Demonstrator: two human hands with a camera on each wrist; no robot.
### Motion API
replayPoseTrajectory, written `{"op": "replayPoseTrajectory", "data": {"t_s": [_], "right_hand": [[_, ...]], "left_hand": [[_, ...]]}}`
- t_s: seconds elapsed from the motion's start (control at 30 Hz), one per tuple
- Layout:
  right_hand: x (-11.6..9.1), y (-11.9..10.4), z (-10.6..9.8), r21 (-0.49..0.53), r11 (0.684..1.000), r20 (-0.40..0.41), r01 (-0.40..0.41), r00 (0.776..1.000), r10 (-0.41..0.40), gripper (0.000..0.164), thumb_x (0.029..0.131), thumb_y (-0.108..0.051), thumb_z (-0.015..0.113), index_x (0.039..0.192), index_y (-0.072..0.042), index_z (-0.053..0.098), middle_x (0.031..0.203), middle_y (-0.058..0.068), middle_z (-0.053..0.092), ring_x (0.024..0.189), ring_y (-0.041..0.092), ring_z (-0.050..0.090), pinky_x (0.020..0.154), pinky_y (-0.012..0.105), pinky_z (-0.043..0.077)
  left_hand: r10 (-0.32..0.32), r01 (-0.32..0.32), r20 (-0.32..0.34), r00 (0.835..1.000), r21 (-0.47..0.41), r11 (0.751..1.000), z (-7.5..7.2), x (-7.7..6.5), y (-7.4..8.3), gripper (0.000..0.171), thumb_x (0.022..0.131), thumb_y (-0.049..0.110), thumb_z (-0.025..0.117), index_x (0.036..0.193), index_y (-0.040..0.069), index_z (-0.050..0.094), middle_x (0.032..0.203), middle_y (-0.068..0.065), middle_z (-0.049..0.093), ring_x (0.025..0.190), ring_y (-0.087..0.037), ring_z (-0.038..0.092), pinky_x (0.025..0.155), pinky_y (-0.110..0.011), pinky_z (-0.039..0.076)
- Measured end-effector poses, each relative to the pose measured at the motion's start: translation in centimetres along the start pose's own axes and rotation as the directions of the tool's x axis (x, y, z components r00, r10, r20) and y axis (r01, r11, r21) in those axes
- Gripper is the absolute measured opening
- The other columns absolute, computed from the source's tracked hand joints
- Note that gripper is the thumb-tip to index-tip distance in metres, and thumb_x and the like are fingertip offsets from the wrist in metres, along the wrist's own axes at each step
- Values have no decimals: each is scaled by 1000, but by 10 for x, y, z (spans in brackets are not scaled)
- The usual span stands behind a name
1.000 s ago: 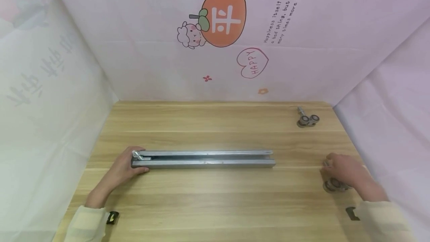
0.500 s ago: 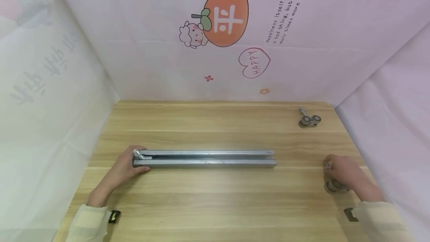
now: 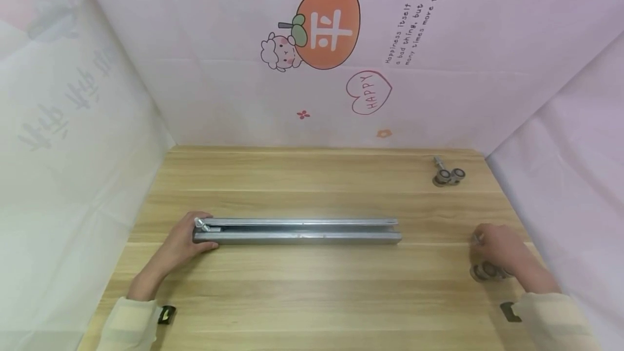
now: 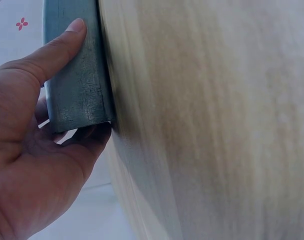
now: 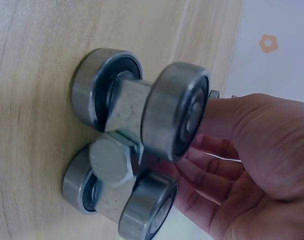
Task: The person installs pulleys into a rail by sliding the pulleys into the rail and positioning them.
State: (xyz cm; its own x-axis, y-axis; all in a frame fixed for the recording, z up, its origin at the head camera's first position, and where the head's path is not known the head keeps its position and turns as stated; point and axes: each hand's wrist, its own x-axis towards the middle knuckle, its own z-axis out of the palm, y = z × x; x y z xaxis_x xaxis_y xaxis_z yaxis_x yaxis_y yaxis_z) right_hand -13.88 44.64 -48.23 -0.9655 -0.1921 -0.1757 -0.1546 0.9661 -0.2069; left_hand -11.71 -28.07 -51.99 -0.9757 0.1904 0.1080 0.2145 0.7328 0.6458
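Note:
A slotted metal track lies lengthwise across the middle of the wooden table. My left hand grips its left end, the thumb on the near side wall and the fingers round the far side. A bolt sticks up out of the slot at that end. At the right, my right hand pinches a roller trolley by its bolt. In the right wrist view the trolley shows several steel wheels on a bracket and a hex bolt head; its bolt shank is mostly hidden behind the wheels and fingers.
A second roller trolley lies at the back right of the table, its bolt pointing up and left. Printed cloth walls stand at the back and on both sides. Dark wrist mounts show by both sleeves.
The hands, the track and both trolleys keep nearly the same places. The view itself has shifted very slightly.

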Motion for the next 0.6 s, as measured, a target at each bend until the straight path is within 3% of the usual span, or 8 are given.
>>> {"op": "replayPoseTrajectory", "data": {"t_s": [0.3, 0.6], "right_hand": [[2, 3, -2, -21, 1000, -67, 20, 998, -21, 32, 73, -19, 75, 91, 6, 67, 73, 10, 70, 65, 29, 63, 60, 50, 53], [6, -3, -8, -41, 999, -150, 36, 988, -42, 31, 82, -17, 70, 98, 9, 64, 74, 13, 71, 68, 38, 65, 61, 54, 52]], "left_hand": [[2, -2, -13, 1000, -8, 1000, 0, -1, 0, 69, 67, 23, 87, 122, -3, 56, 122, -25, 58, 110, -42, 56, 97, -59, 42], [5, -5, -21, 1000, -4, 1000, 2, -2, 0, 68, 67, 22, 87, 123, -3, 56, 122, -25, 57, 111, -42, 55, 96, -59, 42]]}}
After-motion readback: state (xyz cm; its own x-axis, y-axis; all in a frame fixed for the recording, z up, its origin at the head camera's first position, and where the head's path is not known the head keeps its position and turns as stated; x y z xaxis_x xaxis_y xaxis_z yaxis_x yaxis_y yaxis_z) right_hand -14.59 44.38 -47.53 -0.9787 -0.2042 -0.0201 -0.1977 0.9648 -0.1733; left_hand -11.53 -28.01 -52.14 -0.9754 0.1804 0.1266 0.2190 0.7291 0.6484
